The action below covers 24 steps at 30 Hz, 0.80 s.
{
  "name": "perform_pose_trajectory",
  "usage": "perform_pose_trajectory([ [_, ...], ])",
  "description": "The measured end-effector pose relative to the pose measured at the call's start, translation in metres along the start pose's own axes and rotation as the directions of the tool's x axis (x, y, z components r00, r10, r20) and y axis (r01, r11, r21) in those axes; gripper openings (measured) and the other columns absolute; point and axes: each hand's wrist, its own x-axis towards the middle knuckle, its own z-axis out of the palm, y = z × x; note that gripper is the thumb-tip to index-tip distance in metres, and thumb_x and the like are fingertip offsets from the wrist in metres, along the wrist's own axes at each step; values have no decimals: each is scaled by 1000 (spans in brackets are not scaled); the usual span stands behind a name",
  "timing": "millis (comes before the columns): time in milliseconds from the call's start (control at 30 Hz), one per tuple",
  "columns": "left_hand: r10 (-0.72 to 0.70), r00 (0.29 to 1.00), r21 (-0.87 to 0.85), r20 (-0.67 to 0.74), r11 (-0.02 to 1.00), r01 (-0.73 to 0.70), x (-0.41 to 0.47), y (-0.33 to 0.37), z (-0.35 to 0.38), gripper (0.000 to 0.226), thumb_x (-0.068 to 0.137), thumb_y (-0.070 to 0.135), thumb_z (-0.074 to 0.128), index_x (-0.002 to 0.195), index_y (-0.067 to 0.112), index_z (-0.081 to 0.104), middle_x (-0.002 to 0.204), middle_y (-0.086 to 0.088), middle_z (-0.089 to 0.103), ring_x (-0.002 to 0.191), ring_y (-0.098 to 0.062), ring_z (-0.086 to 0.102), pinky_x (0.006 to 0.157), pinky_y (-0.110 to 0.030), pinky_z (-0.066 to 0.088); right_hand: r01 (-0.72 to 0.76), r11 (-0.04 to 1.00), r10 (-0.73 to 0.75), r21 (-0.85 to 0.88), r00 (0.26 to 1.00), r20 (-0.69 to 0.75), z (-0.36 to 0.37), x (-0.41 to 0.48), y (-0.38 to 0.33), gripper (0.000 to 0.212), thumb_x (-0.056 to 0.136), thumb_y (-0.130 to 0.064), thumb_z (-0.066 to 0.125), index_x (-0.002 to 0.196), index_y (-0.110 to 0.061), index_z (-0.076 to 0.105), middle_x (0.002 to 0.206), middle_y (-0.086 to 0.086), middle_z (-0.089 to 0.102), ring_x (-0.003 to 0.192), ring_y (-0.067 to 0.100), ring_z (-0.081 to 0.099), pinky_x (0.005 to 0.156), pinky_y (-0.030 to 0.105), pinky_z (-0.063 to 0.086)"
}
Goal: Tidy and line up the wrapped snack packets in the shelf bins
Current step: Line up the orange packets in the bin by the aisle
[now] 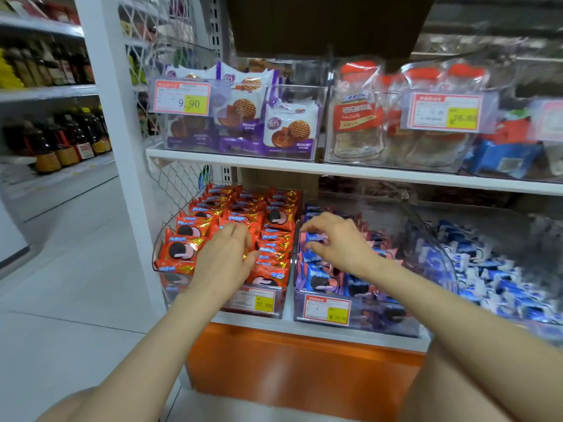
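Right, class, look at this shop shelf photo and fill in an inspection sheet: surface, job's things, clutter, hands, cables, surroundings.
Surface: white lower shelf carrying clear bins side by side.
Job's things: red packets in fairly neat rows in the left bin; blue packets less even in the middle bin; blue-white packets heaped loosely in the right bin.
Clutter: nothing seen.
Hands: left hand rests on the red packets, grip unclear; right hand pinches one of the blue packets.
Cables: nothing seen.
Surroundings: upper shelf with purple biscuit packs, bottles on shelves at left, tiled floor.
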Motion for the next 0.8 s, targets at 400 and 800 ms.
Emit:
perform_pose_trajectory([
  [400,229,960,-23,164,973,-228,-48,61,30,32,86,20,63,115,8,58,113,-9,53,108,-29,50,89,-36,39,-37,999,37,32,999,2,4,-96,6,26,84,-18,64,110,-17,63,107,4,59,106,22,52,90,32,37],
  [800,291,950,216,113,926,-309,22,111,54,36,91,18,47,126,12,50,129,-5,50,121,-24,38,98,-33,26,-231,971,234,67,971,-40,-20,-66,58,25,87,-11,57,110,-10,68,113,11,63,109,27,55,89,31,41],
])
